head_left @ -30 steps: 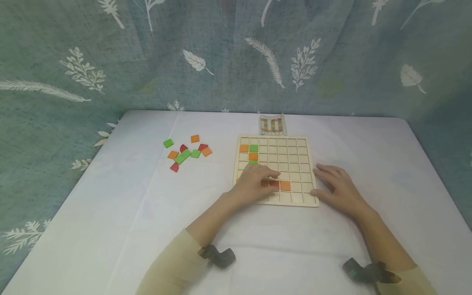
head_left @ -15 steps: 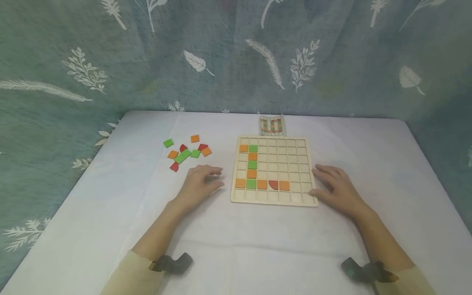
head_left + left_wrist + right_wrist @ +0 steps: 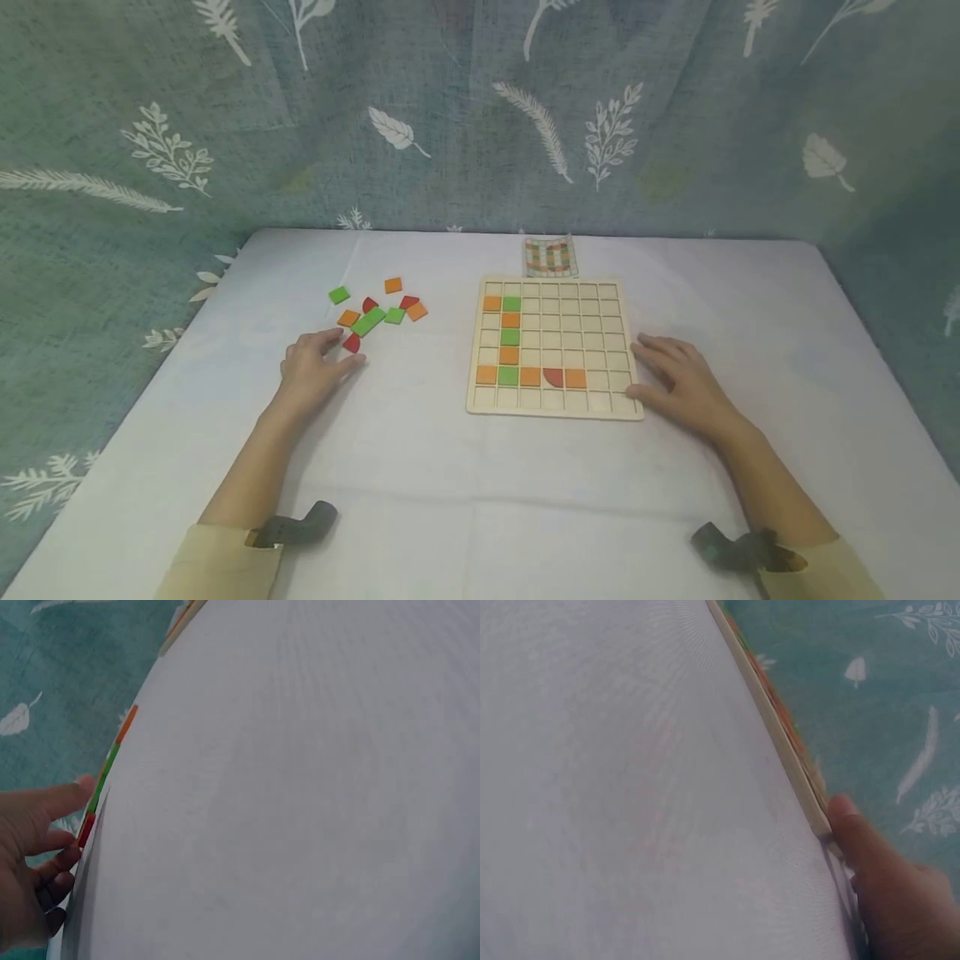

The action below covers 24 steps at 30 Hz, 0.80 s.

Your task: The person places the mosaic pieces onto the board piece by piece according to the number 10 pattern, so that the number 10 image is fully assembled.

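In the head view the left hand (image 3: 309, 372) is beside the loose tiles, thumb and fingers apart. A red quarter-circle tile (image 3: 352, 342) lies at its fingertips, with nothing seen held. The right hand (image 3: 687, 387) rests at the right edge of the wooden grid board (image 3: 555, 402), its thumb on the rim. The right wrist view shows that thumb (image 3: 855, 829) against the board's corner. In the board's cells sit orange and green square tiles, such as a green tile (image 3: 508, 377), and one red quarter-circle tile (image 3: 553, 378).
Behind the board lies a small pattern card (image 3: 551, 257) with coloured squares. Several loose tiles are spread left of the board, including an orange tile (image 3: 393, 285) and a green tile (image 3: 339, 295). A leaf-print cloth (image 3: 450, 117) hangs behind the white table (image 3: 480, 517).
The left hand has moved left from over the board to the loose tiles, uncovering the green and orange tiles in the board's cells. The right hand has stayed at the board's right edge.
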{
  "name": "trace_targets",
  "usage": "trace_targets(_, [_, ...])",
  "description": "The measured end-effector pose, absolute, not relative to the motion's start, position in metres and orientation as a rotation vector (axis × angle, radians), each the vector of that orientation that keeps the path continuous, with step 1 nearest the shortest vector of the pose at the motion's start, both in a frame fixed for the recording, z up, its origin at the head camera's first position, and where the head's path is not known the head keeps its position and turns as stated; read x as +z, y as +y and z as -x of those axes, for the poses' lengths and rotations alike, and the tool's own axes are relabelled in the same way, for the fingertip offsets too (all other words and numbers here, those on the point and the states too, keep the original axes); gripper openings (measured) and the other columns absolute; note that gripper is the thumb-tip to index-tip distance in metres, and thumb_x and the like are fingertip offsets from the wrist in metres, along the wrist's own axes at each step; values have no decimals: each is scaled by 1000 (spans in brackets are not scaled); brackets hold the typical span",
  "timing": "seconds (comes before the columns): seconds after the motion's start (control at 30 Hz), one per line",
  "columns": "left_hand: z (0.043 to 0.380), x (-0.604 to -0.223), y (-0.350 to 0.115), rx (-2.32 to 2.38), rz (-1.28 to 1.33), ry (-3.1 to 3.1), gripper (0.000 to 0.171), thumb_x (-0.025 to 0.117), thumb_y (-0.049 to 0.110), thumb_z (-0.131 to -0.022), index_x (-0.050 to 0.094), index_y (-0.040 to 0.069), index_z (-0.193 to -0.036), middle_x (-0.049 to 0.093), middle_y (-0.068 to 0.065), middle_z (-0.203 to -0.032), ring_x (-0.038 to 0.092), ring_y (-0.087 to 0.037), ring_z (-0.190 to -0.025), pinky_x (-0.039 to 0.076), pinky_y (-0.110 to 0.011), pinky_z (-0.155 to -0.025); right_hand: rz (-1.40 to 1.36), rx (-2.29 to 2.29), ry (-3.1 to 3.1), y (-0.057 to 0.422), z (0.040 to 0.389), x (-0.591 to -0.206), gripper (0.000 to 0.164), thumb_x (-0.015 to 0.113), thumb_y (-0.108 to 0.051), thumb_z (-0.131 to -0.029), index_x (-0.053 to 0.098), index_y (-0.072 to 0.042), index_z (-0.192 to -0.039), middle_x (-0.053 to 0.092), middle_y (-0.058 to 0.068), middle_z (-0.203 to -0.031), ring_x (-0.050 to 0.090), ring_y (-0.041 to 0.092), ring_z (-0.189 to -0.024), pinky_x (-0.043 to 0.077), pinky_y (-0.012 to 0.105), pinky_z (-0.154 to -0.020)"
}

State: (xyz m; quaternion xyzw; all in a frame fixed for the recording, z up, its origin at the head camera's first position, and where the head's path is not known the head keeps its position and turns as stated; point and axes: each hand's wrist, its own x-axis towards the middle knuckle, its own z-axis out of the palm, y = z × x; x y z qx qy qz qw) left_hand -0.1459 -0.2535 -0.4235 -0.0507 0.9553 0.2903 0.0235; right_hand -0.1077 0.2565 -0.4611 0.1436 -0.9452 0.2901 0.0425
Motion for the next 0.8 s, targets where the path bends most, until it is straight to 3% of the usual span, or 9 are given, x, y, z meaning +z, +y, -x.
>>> trace_targets(0.3, [142, -438, -248, 740, -65, 3076, 38, 63, 24, -88, 61, 4, -120, 57, -22, -113, 46, -39, -106, 25, -55, -84, -452, 904, -2889, 255, 104, -467, 68, 70, -46, -80, 52, -10, -134, 43, 11, -144, 32, 37, -132, 25, 58, -103])
trace_targets(0.8, [150, -427, -157, 746, -445, 2923, 36, 63, 23, -90, 58, 7, -122, 53, -9, -118, 42, -27, -110, 30, -45, -95, -446, 863, -2905, 260, 108, -460, 69, 69, -48, -81, 51, -10, -136, 41, 12, -145, 31, 38, -132, 25, 59, -104])
